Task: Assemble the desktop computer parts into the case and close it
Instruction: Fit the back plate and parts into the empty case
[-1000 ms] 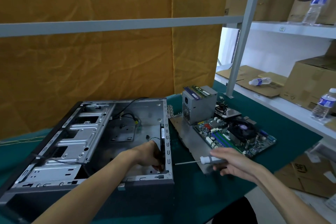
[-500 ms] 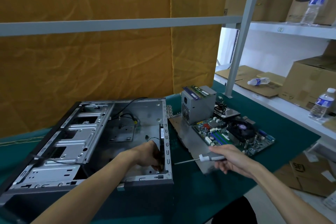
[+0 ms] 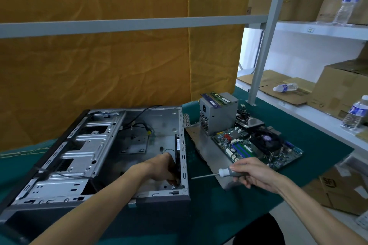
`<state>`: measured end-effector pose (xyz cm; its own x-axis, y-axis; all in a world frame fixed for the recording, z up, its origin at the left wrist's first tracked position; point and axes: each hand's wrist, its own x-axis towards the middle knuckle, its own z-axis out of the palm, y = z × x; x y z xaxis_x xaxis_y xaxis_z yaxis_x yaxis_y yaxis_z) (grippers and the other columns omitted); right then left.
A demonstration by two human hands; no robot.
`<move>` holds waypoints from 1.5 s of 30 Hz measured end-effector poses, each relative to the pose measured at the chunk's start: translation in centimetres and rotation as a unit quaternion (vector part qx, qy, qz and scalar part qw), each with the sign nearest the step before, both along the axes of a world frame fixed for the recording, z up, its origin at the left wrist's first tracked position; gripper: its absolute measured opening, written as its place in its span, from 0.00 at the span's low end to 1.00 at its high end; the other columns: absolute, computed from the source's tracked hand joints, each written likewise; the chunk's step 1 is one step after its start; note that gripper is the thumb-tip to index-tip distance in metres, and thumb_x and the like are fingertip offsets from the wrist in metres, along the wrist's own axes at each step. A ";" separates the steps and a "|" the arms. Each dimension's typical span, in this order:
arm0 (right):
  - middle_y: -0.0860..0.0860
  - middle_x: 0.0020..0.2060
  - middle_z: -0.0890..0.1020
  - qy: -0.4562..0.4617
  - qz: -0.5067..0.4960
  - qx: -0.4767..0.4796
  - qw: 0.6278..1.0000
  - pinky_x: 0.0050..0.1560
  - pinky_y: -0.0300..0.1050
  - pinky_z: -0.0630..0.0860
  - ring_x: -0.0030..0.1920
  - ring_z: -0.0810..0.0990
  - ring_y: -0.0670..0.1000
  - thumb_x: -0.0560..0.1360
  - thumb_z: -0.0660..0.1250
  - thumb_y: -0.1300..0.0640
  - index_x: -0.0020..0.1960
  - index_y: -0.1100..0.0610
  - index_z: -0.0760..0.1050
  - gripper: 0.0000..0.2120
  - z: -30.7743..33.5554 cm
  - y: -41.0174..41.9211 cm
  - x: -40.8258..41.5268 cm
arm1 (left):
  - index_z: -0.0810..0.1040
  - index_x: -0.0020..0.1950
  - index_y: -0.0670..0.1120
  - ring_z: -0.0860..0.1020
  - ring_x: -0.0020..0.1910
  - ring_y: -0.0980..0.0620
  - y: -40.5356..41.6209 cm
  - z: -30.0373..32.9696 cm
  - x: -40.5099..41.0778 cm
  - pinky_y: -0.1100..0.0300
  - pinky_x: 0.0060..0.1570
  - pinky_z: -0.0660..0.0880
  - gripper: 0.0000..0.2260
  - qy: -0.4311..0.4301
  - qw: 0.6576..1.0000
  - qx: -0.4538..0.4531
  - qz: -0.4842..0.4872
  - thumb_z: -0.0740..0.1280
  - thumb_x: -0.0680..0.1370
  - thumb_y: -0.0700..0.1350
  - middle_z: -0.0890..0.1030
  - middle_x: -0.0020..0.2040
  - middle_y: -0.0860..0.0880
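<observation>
Left hand (image 3: 162, 167) reaches inside open case (image 3: 107, 157), fingers curled round black fan (image 3: 177, 146) held against rear wall. Right hand (image 3: 253, 173) grips screwdriver (image 3: 217, 173), shaft lying level, tip pointing left at that wall, just outside. Motherboard (image 3: 256, 148) and power supply (image 3: 218, 113) sit right, not yet installed.

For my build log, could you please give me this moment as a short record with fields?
case: open, lying on green mat
left hand: inside case at its rear wall, gripping a black part
right hand: holding screwdriver, tip toward case
motherboard: outside, on mat
power supply: outside, behind motherboard
</observation>
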<state>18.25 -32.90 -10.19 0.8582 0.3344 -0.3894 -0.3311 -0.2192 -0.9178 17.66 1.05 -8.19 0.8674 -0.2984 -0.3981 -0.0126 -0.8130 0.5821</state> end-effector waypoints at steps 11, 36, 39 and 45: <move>0.60 0.39 0.81 0.017 0.056 0.008 0.998 0.28 0.41 0.71 0.32 0.76 0.50 0.74 0.76 0.63 0.54 0.63 0.77 0.12 -0.3 -0.9 0.1 | 0.85 0.49 0.40 0.87 0.46 0.53 0.3 -0.5 0.2 0.52 0.53 0.83 0.04 0.004 1.000 -0.029 0.004 0.73 0.75 0.35 0.88 0.45 0.47; 0.56 0.39 0.81 0.006 -0.032 0.155 0.987 0.29 0.39 0.70 0.31 0.74 0.48 0.72 0.75 0.46 0.58 0.63 0.82 0.23 3.1 -3.3 0.5 | 0.79 0.52 0.46 0.80 0.44 0.50 -2.8 5.5 -1.1 0.58 0.43 0.75 0.11 -0.196 0.940 -0.112 0.254 0.56 0.82 0.44 0.82 0.50 0.45; 0.57 0.41 0.83 0.000 0.017 0.212 0.977 0.36 0.42 0.78 0.37 0.80 0.51 0.78 0.68 0.49 0.58 0.62 0.83 0.18 5.3 0.5 0.6 | 0.69 0.56 0.48 0.78 0.47 0.53 -4.8 5.9 -2.4 0.57 0.43 0.74 0.16 -0.097 0.964 -0.109 0.220 0.64 0.78 0.58 0.78 0.52 0.49; 0.52 0.52 0.85 -0.267 0.010 0.017 0.963 0.54 0.49 0.76 0.55 0.82 0.49 0.84 0.62 0.47 0.59 0.54 0.76 0.11 8.8 11.7 2.4 | 0.69 0.57 0.46 0.73 0.45 0.56 -6.0 5.6 -3.3 0.63 0.33 0.68 0.16 -0.104 0.961 -0.053 0.250 0.69 0.72 0.43 0.75 0.53 0.49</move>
